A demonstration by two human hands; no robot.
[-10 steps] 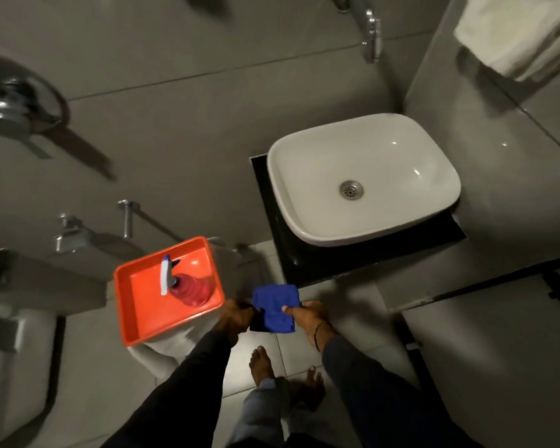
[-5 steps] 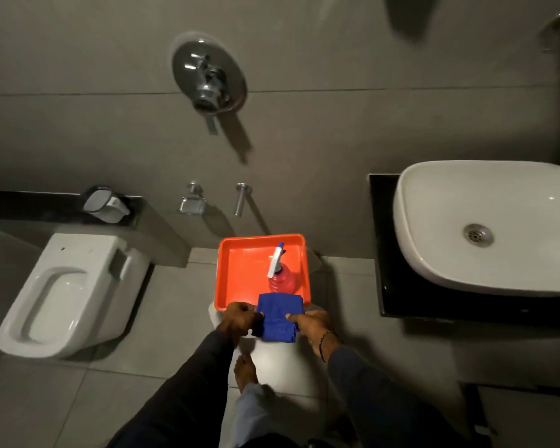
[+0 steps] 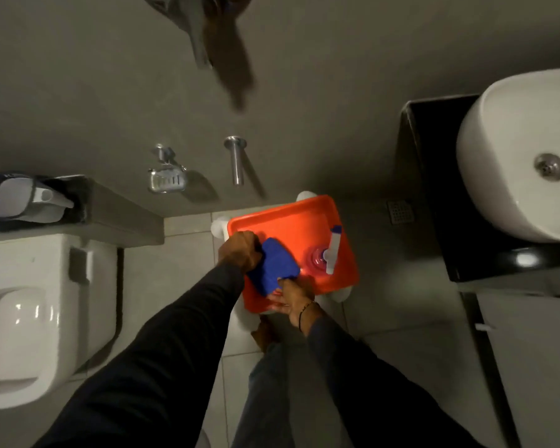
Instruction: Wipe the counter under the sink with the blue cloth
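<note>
The wiping is judged not yet begun: the black counter [image 3: 434,189] under the white sink [image 3: 505,163] lies well apart from the hands at the right of the view, a bright reflection is seen on its near edge, and whether it is wet or soiled cannot be told. All of the wiping is therefore taken as left to do. A dim bathroom is shown, with grey tiled walls and floor, a white toilet [image 3: 23,318] at the left, and a wall spout [image 3: 236,160] beside a small metal holder [image 3: 166,179]. Between toilet and counter, an orange tray [image 3: 291,221] is seen resting on a white stool, with a spray bottle [image 3: 328,253] standing in it. The blue cloth [image 3: 274,265] is held folded over the tray, its far end gripped by the left hand [image 3: 238,250] and its near end pinched by the right hand [image 3: 291,295]; both hands are closed on it.
</note>
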